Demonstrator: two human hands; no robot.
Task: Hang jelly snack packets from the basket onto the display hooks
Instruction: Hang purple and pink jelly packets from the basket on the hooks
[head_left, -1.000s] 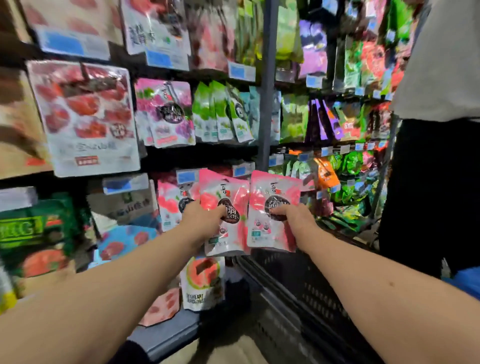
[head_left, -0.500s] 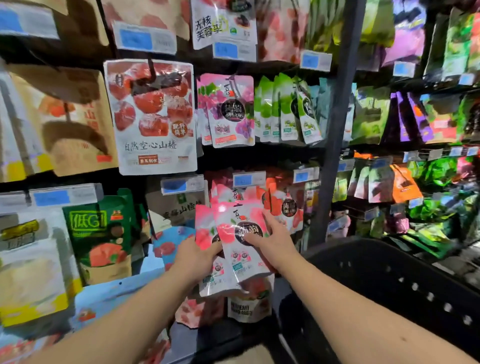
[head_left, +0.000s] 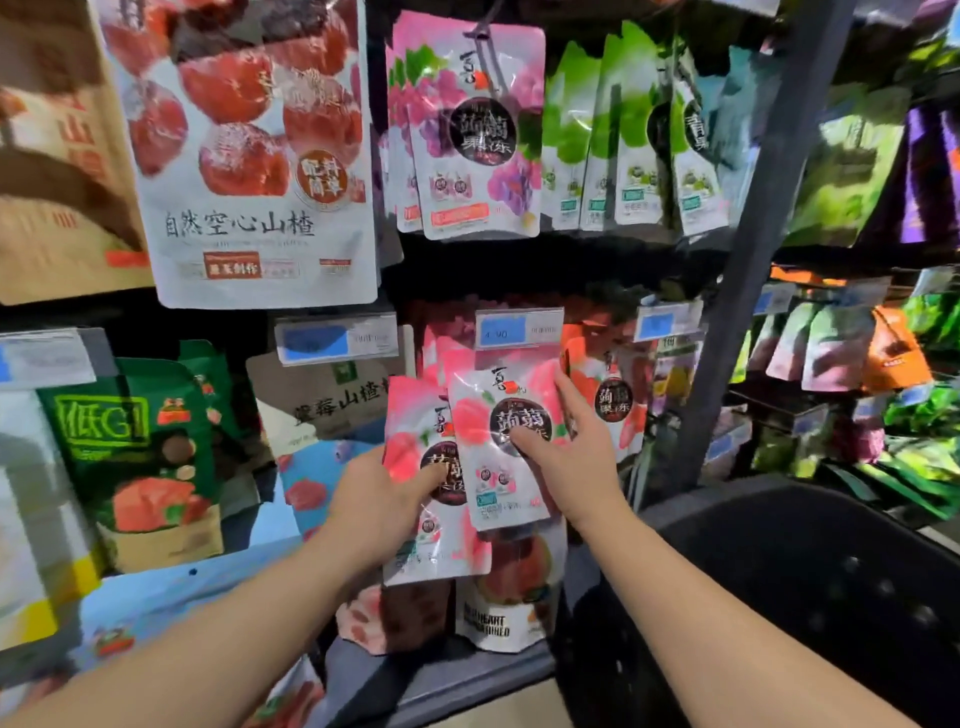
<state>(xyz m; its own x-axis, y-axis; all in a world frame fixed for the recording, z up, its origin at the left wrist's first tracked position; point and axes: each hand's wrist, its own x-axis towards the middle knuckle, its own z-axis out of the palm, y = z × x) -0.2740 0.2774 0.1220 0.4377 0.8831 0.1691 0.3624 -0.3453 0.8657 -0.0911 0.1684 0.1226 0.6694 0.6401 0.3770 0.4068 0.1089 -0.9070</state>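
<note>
While both packets look unhung, task partway | left hand (head_left: 387, 501) grips near pink packet (head_left: 452, 543) | right hand (head_left: 576, 462) pinches second packet (head_left: 483, 423) under price tag (head_left: 517, 330) | basket (head_left: 779, 597) right.

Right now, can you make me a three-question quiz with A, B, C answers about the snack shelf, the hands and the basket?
1. Where is the black plastic basket?
A) at the lower right of the view
B) on the top shelf
C) left of the left hand

2. What colour is the price tag just above the pink-and-white jelly packet that the right hand holds?
A) yellow
B) blue
C) black

3. What is the left hand doing?
A) hanging empty
B) reaching into the basket
C) gripping a second pink-and-white jelly packet

Answers:
1 A, its dark wall with holes fills the lower right corner.
2 B, the tag's printed panel is blue.
3 C, its thumb lies across that packet's front.
</note>
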